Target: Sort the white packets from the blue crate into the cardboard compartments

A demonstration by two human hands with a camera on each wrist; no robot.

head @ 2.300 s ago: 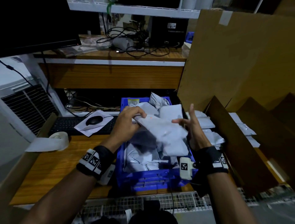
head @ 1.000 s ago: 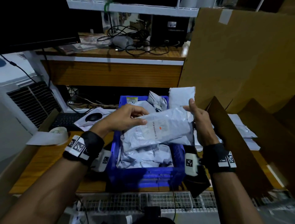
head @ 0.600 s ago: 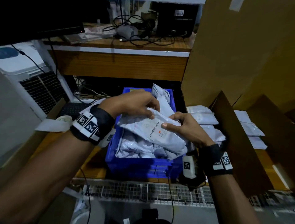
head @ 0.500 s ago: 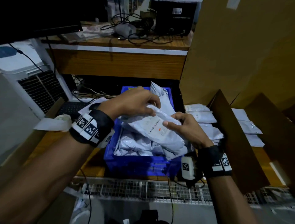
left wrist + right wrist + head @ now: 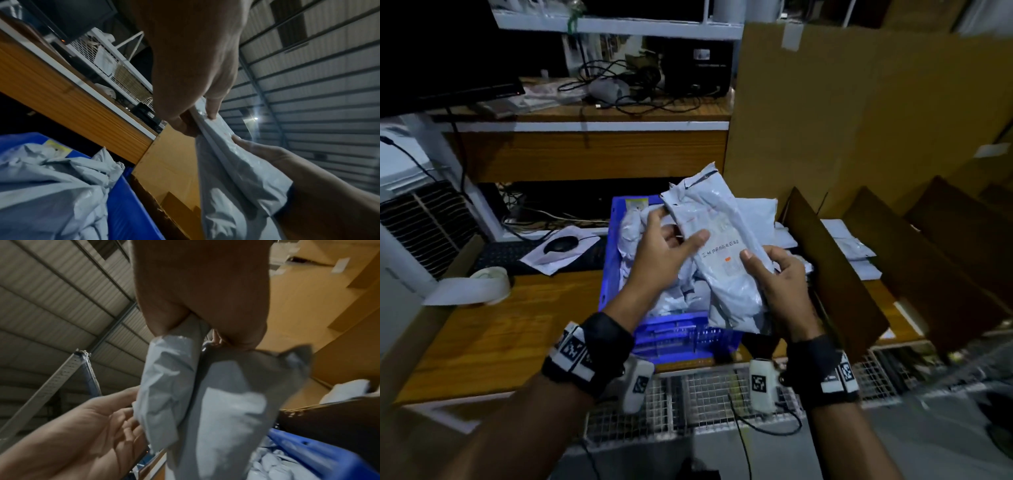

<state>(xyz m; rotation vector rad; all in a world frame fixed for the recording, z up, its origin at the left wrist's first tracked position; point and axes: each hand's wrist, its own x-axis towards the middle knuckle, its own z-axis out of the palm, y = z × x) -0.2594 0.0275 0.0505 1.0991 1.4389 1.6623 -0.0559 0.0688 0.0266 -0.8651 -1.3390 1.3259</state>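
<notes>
I hold a long white packet (image 5: 726,260), marked "IN PROGRESS", tilted upright over the blue crate (image 5: 681,339). My left hand (image 5: 681,229) pinches its left edge near the top, thumb on the front. My right hand (image 5: 756,263) grips its right edge lower down. In the left wrist view my left hand (image 5: 200,120) pinches the packet (image 5: 232,170). In the right wrist view my right hand (image 5: 197,327) clamps the packet (image 5: 230,418), which shows two layers; I cannot tell fold from second packet. More crumpled packets (image 5: 654,298) fill the crate. Cardboard compartments (image 5: 835,270) stand to the right.
Flat white packets (image 5: 849,246) lie in the compartments between brown dividers. A tall cardboard wall (image 5: 859,120) rises behind them. Left of the crate are a tape roll (image 5: 486,284), a mouse (image 5: 560,243) and a keyboard on the wooden desk (image 5: 500,335).
The packet lay across the crate between both hands. It now stands lengthwise and higher, with my left hand shifted to its upper left edge and my right hand at its lower right.
</notes>
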